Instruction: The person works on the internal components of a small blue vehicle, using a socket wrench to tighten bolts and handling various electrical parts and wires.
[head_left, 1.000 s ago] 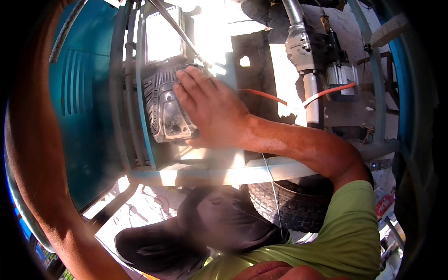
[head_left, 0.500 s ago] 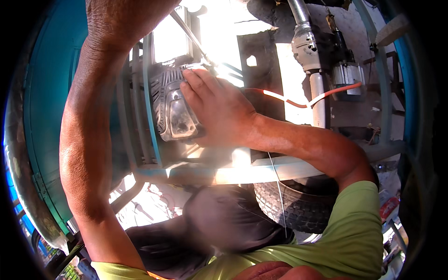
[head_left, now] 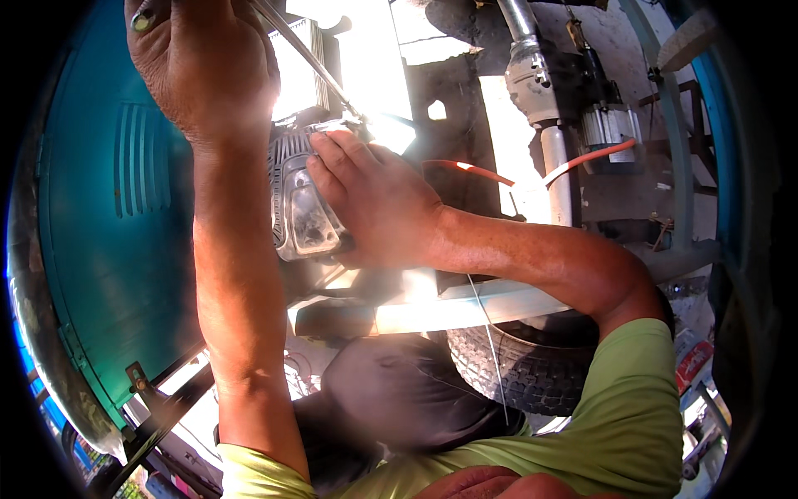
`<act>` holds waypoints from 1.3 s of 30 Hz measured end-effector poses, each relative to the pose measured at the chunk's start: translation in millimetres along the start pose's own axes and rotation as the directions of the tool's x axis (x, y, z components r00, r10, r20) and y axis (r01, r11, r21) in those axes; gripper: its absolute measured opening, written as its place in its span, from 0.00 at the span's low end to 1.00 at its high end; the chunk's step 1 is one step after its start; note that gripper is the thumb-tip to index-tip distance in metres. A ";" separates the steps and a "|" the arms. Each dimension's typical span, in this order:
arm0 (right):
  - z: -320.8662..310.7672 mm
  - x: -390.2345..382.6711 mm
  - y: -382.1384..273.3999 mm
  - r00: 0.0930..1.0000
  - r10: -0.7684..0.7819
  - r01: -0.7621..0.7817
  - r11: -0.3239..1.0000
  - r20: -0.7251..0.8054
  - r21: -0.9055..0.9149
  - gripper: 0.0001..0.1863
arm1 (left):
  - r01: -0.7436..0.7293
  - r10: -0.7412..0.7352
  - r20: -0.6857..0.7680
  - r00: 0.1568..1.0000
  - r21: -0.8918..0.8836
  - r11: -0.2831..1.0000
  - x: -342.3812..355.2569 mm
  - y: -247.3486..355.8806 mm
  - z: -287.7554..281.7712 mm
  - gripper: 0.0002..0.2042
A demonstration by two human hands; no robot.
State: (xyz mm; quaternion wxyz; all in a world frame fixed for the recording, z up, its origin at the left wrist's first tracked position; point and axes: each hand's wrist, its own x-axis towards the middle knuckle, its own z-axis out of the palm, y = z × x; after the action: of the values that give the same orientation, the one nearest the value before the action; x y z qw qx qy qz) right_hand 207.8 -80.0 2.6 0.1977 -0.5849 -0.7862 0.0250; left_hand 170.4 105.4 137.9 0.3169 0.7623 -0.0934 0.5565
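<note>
At the upper left my left hand (head_left: 204,71) is closed around the handle of a long metal wrench, partly cut off by the top edge. A round metal end (head_left: 143,20) pokes out beside its fingers. The wrench's thin shaft (head_left: 309,56) slants down to the far side of a dark finned housing (head_left: 309,208). My right hand (head_left: 378,195) lies flat across that housing, fingers stretched over its top near the shaft's lower end. Glare hides what the wrench meets there.
A teal panel (head_left: 108,258) with slots stands at the left. A frame rail (head_left: 399,316) crosses in front of me, with a tyre (head_left: 515,366) below it. An orange cable (head_left: 594,158) runs toward an axle (head_left: 536,83) and a finned motor (head_left: 611,137) at the right.
My left hand and forearm have swung right and lower, uncovering the slotted panel. The right hand stays on the housing; the whole view has shifted slightly.
</note>
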 end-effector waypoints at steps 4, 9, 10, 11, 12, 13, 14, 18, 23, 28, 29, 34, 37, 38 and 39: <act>-1.6 -1.5 -0.1 1.000 0.002 -0.002 1.000 0.003 -0.027 0.55 | 0.152 -0.208 -0.120 0.971 -0.365 0.919 -2.4 7.8 12.3 0.17; -1.4 -1.1 -0.1 1.000 -0.002 0.002 1.000 -0.005 -0.020 0.55 | 0.168 -0.371 -0.237 0.898 -0.595 0.786 -8.3 12.1 18.2 0.18; -1.6 -1.2 -0.3 1.000 -0.001 0.001 1.000 -0.009 -0.018 0.55 | 0.179 -0.336 -0.131 0.933 -0.642 0.746 -8.0 11.8 12.4 0.18; -1.8 -1.0 -0.5 1.000 0.003 -0.003 1.000 -0.007 -0.016 0.55 | 0.202 -0.297 -0.023 0.955 -0.682 0.703 -8.9 11.5 5.9 0.18; -2.3 -0.8 -0.8 1.000 0.008 -0.008 1.000 -0.004 -0.004 0.56 | 0.235 -0.300 0.013 0.954 -0.653 0.720 -7.9 9.3 -1.1 0.19; -2.8 -0.3 -0.9 1.000 0.004 -0.004 1.000 -0.002 -0.019 0.56 | 0.235 -0.309 0.010 0.951 -0.672 0.702 -10.2 6.0 -4.2 0.19; -3.3 0.2 -0.9 1.000 0.003 -0.003 1.000 0.003 -0.025 0.56 | 0.234 -0.319 0.006 0.948 -0.691 0.684 -11.0 2.1 -8.3 0.19; -5.3 -0.8 -0.4 1.000 -0.013 0.013 0.997 0.007 -0.077 0.57 | 0.371 -0.277 0.254 0.927 -0.742 0.559 2.6 -19.5 -25.8 0.16; -2.6 -1.1 -0.2 1.000 -0.021 0.019 0.998 -0.023 -0.063 0.58 | 0.165 -0.116 0.365 0.924 -0.105 0.981 22.3 -44.5 -43.5 0.06; 0.2 -1.8 0.2 0.999 -0.010 0.009 1.000 -0.036 -0.022 0.57 | 0.680 -0.413 0.545 0.730 -0.517 0.519 27.7 -36.6 -36.4 0.06; 0.4 -1.9 0.1 0.999 -0.005 0.004 1.000 -0.039 -0.009 0.57 | 0.691 -0.442 0.531 0.723 -0.532 0.490 28.4 -33.9 -31.2 0.06; 0.2 -1.8 -1.1 0.999 0.026 -0.023 0.997 -0.032 0.080 0.56 | 0.713 -0.489 0.536 0.689 -0.621 0.325 21.8 -23.5 -16.4 0.08; -1.0 -2.8 -1.7 0.999 0.045 -0.046 0.993 0.011 0.113 0.56 | 0.757 -0.483 0.601 0.637 -0.607 0.244 26.7 -26.6 -20.4 0.09; -1.4 -2.7 -1.5 0.999 0.044 -0.044 0.993 0.010 0.110 0.56 | 0.781 -0.479 0.629 0.612 -0.577 0.239 30.0 -27.6 -22.9 0.09; -1.8 -2.5 -1.1 0.999 0.044 -0.045 0.993 0.010 0.108 0.56 | 0.803 -0.483 0.650 0.587 -0.544 0.243 32.7 -27.3 -25.5 0.10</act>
State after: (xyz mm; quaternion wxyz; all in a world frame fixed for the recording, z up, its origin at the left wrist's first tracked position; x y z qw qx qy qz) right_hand 208.0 -83.0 3.8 0.2254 -0.5907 -0.7713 0.0740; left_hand 175.7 148.6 161.7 0.8035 0.5805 -0.0599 0.1176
